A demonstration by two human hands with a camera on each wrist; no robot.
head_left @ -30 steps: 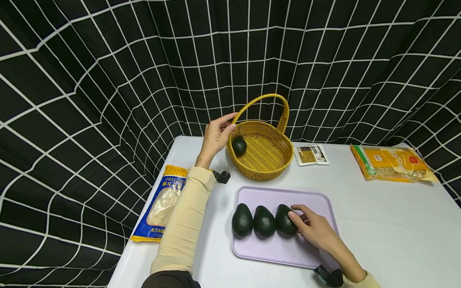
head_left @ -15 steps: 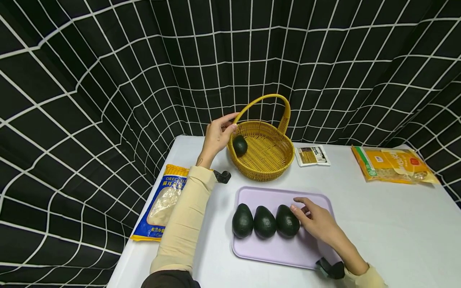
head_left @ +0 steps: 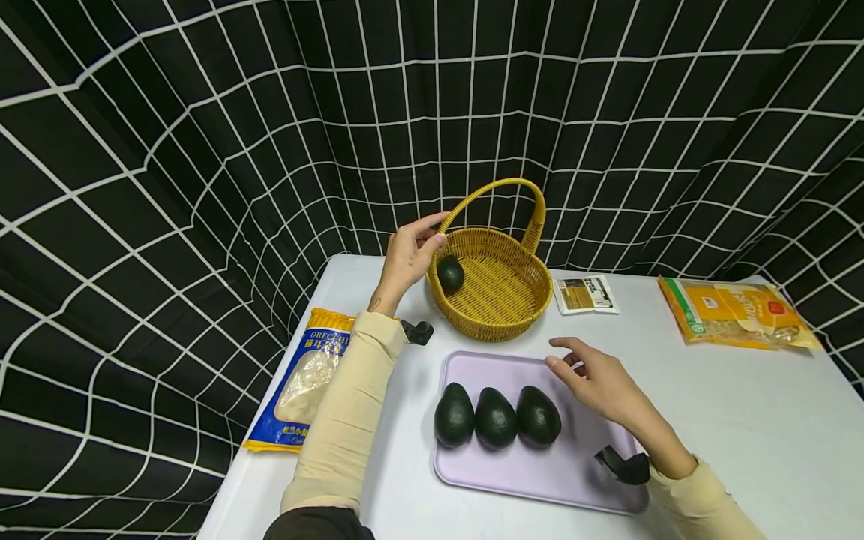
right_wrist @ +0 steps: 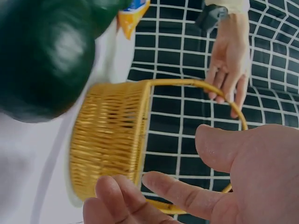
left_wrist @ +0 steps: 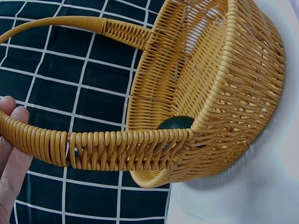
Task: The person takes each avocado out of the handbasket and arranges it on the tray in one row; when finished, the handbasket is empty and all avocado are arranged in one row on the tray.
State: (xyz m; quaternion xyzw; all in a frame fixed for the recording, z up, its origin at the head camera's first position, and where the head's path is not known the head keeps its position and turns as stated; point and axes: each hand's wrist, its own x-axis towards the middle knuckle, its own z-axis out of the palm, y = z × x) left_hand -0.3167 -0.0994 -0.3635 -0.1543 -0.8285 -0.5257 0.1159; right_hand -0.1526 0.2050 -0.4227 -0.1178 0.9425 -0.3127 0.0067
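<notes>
A yellow wicker basket (head_left: pixel 493 326) stands at the back of the table, with one dark green avocado (head_left: pixel 450 274) inside at its left. My left hand (head_left: pixel 409 253) holds the left side of the basket's arched handle (left_wrist: pixel 88 149) between thumb and fingers. In front lies a lilac tray (head_left: pixel 526 480). Three more avocados sit on it in a row: a left one (head_left: pixel 454 415), a middle one (head_left: pixel 496 418) and a right one (head_left: pixel 538 417). Over the tray's back right part my right hand (head_left: pixel 601 379) hovers, fingers loosely bent and holding nothing, apart from the avocados.
A blue and yellow pasta bag (head_left: pixel 310 382) lies at the left, partly under my left forearm. Right of the basket is a small white and brown packet (head_left: pixel 586 293). Farther right lies an orange food bag (head_left: pixel 739 311). A black gridded curtain (head_left: pixel 432 112) encloses the table's back.
My right hand has let go of the right avocado, which stays on the tray, and has moved up and back from it. The left hand keeps its place on the basket handle.
</notes>
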